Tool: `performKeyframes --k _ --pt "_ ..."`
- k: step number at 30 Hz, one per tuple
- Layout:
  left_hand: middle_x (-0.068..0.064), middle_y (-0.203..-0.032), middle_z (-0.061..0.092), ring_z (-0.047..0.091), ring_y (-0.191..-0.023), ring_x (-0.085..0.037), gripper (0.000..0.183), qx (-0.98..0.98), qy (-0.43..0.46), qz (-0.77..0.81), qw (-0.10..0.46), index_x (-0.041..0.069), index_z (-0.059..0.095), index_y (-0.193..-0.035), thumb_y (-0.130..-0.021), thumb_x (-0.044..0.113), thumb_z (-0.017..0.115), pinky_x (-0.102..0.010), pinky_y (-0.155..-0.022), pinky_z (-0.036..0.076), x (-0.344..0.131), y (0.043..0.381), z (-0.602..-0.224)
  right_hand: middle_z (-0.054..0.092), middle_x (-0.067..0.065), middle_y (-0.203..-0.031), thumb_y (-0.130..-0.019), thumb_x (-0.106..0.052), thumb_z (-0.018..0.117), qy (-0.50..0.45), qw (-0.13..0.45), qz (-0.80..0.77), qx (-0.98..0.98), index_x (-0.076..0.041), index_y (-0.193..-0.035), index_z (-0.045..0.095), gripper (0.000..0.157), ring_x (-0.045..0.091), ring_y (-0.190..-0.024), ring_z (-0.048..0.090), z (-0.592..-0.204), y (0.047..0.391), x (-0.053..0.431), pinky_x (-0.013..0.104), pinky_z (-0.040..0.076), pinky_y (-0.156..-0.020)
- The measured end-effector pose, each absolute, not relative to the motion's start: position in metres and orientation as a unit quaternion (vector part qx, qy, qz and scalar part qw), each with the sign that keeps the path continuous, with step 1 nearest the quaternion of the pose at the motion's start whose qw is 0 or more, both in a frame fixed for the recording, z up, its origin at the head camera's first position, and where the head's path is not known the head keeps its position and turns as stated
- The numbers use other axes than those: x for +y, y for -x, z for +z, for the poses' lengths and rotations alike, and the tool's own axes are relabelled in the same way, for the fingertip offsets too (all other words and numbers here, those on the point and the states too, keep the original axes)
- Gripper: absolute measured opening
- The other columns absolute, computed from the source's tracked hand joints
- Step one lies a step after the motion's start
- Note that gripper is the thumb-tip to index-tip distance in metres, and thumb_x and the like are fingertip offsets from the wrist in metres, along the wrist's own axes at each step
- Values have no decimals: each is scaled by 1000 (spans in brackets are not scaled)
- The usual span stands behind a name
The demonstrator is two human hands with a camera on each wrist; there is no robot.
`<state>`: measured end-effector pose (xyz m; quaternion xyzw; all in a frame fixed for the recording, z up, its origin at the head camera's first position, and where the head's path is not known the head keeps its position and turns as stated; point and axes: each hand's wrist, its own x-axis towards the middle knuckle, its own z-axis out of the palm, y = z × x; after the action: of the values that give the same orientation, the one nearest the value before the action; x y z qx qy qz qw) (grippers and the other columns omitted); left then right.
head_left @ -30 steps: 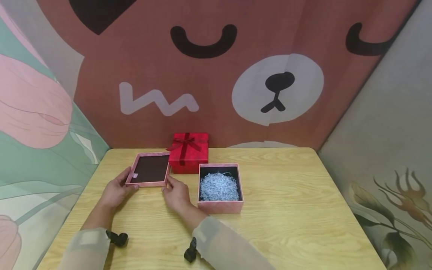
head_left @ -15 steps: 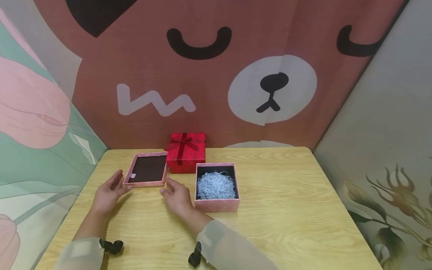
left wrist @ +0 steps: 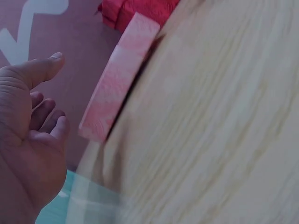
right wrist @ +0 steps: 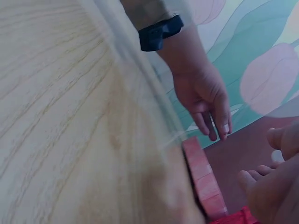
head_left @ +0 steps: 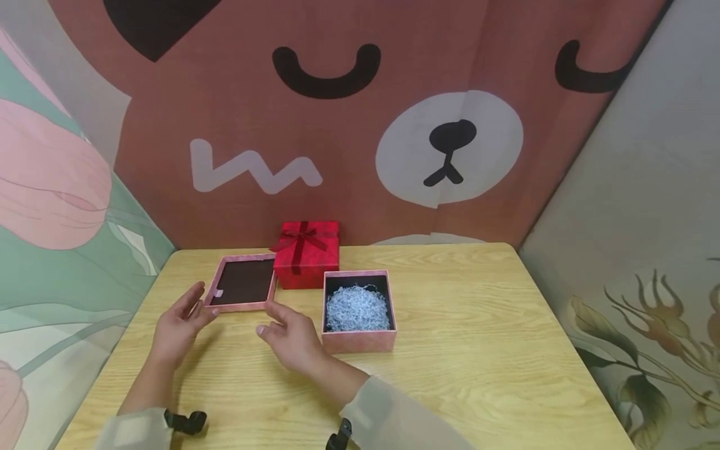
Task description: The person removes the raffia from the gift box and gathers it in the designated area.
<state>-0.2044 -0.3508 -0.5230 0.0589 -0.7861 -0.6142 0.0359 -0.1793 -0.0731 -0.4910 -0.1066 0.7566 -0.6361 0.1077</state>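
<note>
A pink box lid point(head_left: 242, 307) lies upturned on the table, its dark brown inside facing up. My left hand point(head_left: 179, 326) hovers at its near left corner with fingers loosely extended; the left wrist view shows a gap between this hand point(left wrist: 35, 126) and the pink lid point(left wrist: 119, 77). Near the lid's front right corner is my right hand point(head_left: 292, 337), holding nothing, its fingers relaxed. Right of that hand stands an open pink box point(head_left: 360, 342) filled with light blue shredded paper point(head_left: 357, 309). Behind, a red gift box point(head_left: 307, 256) with a dark red bow abuts the lid's right side.
The light wood table point(head_left: 478, 350) reaches back to a wall point(head_left: 349, 137) with a cartoon bear face. Patterned walls flank it on both sides. A black wrist camera point(head_left: 188, 422) is strapped to the left forearm.
Both hands have let go of the pink lid and drawn back slightly toward the person. The lid stays on the table, and the boxes have not moved. The head view has shifted a little.
</note>
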Motion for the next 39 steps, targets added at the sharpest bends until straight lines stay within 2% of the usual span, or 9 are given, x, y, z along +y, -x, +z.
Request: performKeyframes --k 5,8,13,17,21,24,28,35,39 --pt "-11 -168 32 33 -153 -27 81 -750 -31 -658 64 6 32 -162 -95 7 77 -12 -98 47 -334 198 -510 60 -16 -144 -98 -30 74 138 125 -641 745 -36 -148 57 53 4 -125 61 -474 171 -58 23 56 -96" --pt "-11 -162 42 41 -148 -17 75 -754 3 -651 88 0 38 -159 -95 5 76 -15 -104 45 -318 198 -502 59 -14 -145 -98 -26 74 162 121 -651 732 -32 -150 55 55 2 -129 58 -465 169 -45 23 53 -100" --pt "-9 -154 51 50 -136 -6 64 -782 46 -612 109 0 47 -154 -96 8 75 -18 -108 44 -294 198 -492 60 -2 -147 -99 -23 73 204 89 -629 745 -19 -148 58 51 14 -130 61 -452 171 -21 28 52 -104" --pt "-7 -151 54 53 -131 -2 61 -783 62 -609 109 1 50 -152 -97 7 74 -17 -106 47 -281 198 -491 62 -4 -144 -99 -28 72 208 66 -592 776 -21 -145 60 49 22 -128 63 -445 176 -2 37 53 -106" --pt "-18 -151 52 53 -131 -6 60 -780 81 -612 106 0 51 -150 -96 6 75 -20 -106 47 -267 197 -492 62 -8 -143 -98 -32 73 212 41 -549 807 -25 -146 59 50 25 -129 62 -441 184 21 44 52 -108" --pt "-22 -148 52 54 -127 -12 59 -774 105 -616 101 0 53 -149 -94 2 75 -23 -107 48 -257 197 -494 61 -5 -144 -97 -30 74 232 1 -509 829 -21 -147 58 53 24 -131 60 -443 193 38 48 51 -109" --pt "-15 -147 52 55 -128 -20 60 -764 134 -626 82 2 54 -149 -93 0 76 -31 -109 49 -240 198 -497 58 -1 -147 -96 -29 76 237 -28 -450 861 -18 -149 56 59 22 -138 53 -444 203 60 48 47 -112" --pt "-6 -157 43 37 -147 -29 68 -772 158 -615 20 21 53 -152 -91 14 81 -51 -111 44 -202 198 -496 51 9 -153 -92 -31 80 227 -14 -362 904 -11 -152 51 70 32 -141 48 -445 215 85 53 44 -114" --pt "-5 -158 39 34 -147 -36 72 -773 178 -609 -5 22 52 -153 -89 15 84 -59 -111 43 -180 201 -499 51 10 -153 -91 -35 81 224 -12 -333 916 -11 -152 51 72 32 -141 48 -447 220 91 52 44 -114"
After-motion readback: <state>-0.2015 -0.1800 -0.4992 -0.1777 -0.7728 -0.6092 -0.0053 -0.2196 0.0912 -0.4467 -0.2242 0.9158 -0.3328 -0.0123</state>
